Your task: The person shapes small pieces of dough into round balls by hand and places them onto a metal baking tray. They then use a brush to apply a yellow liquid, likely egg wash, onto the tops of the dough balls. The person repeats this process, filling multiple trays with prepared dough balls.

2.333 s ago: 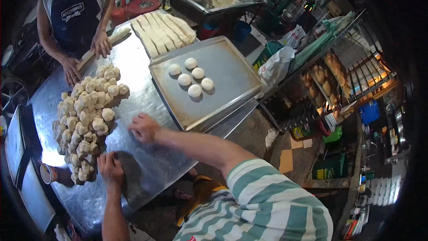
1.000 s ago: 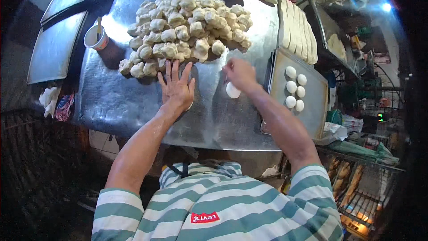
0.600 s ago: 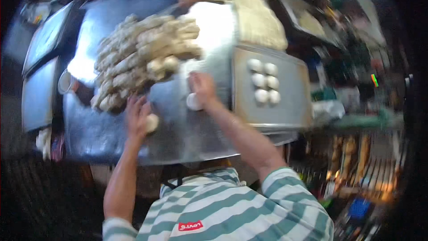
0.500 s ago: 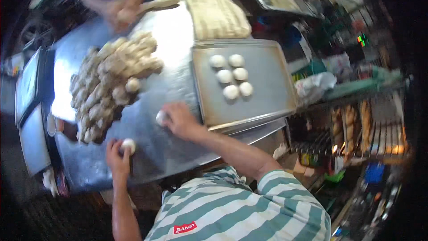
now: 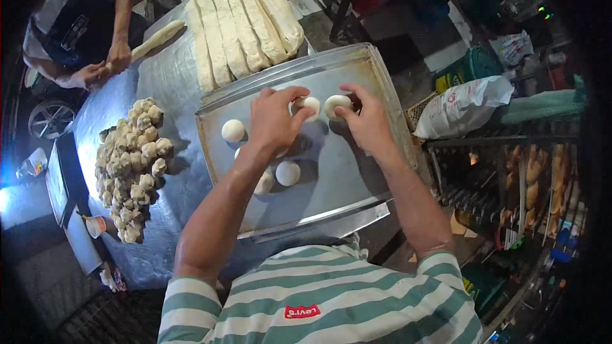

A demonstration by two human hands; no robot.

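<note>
Both my hands are over a metal baking tray (image 5: 363,178). My left hand (image 5: 273,120) pinches a smooth white dough ball (image 5: 310,108) between thumb and fingers. Close beside it, my right hand (image 5: 371,124) grips another dough ball (image 5: 336,106). Whether these two balls touch the tray, I cannot tell. More dough balls lie on the tray's left half, among them a ball at the left (image 5: 233,130) and one nearer me (image 5: 288,173). My left hand and forearm partly cover some of them.
A heap of small dough lumps (image 5: 131,165) lies on the metal table (image 5: 185,191) at left. Thick dough strips (image 5: 236,32) rest beyond the tray. At far left, another person's hands (image 5: 105,71) hold a long dough roll (image 5: 156,39). A small tub (image 5: 96,225) stands near the left edge.
My hands have moved from the tabletop to over the tray, each now holding a dough ball there. My view has shifted, and the other person's hands have moved along the dough roll.
</note>
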